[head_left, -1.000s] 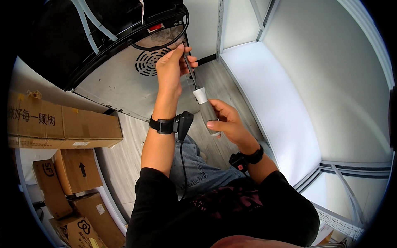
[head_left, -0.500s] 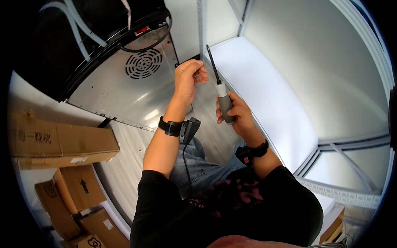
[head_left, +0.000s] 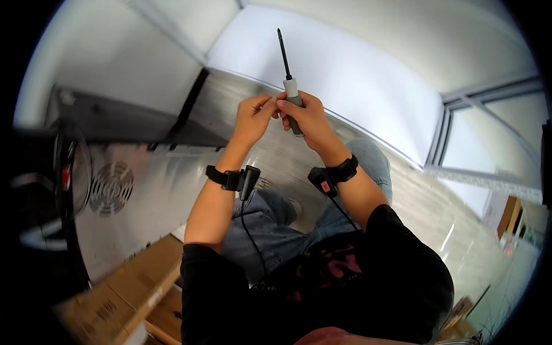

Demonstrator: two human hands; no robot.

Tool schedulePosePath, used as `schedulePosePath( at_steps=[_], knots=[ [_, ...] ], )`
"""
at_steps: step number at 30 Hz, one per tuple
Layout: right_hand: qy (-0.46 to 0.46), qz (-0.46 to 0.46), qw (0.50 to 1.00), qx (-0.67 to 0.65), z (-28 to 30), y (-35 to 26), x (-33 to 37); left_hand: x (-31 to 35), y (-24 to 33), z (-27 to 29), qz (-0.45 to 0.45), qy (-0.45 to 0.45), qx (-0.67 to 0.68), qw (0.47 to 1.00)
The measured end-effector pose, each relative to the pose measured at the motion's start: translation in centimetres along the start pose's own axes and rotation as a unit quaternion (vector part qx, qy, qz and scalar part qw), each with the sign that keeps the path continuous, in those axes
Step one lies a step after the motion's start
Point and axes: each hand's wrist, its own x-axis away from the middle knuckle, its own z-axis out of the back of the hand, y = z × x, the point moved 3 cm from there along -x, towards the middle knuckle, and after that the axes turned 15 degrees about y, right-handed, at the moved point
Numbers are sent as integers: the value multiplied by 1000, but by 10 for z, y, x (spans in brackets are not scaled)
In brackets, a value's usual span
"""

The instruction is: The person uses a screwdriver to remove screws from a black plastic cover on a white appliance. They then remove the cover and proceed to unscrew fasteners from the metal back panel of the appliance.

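In my right hand [head_left: 314,122] is a screwdriver [head_left: 291,88] with a grey handle, a white collar and a dark shaft. Its tip points away from me and slightly left, touching nothing. Right beside it, my left hand [head_left: 250,119] is closed in a pinch, its fingertips meeting the thumb and fingers of my right hand near the handle. Whatever lies between the left fingertips is hidden or too small to make out. Both wrists carry black straps with small cabled devices.
To the left stands a metal cabinet panel [head_left: 146,187] with a round vent. Cardboard boxes [head_left: 123,296] are stacked at lower left. Ahead, a white ledge [head_left: 351,86] runs along a framed enclosure. Grey wood-look floor [head_left: 221,95] lies beneath my hands.
My hands have come together, the left meeting the right at the screwdriver. My view has turned right, so the metal cabinet now sits farther left and lower.
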Motion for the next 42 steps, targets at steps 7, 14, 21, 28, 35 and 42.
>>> schedulePosePath(
  at_steps=[7, 14, 21, 28, 35, 42],
  knots=[
    [149, -20, 988, -36, 88, 1, -32, -54, -40, -94, -118, -145, -141, 972],
    [262, 7, 965, -26, 157, 16, -65, -92, -101, -175, -96, -141, -100, 980],
    [379, 16, 925, -28, 227, 54, -57, -163, -173, -252, -220, -103, -197, 950],
    [486, -26, 871, -75, 277, 88, 5, -217, -224, -316, -228, -43, -274, 933],
    [483, -32, 870, -94, 276, 107, 12, -225, -244, -329, -284, -11, -334, 899],
    [407, -52, 909, -78, 250, 98, -17, -225, -242, -308, -118, -47, -320, 939]
  ],
)
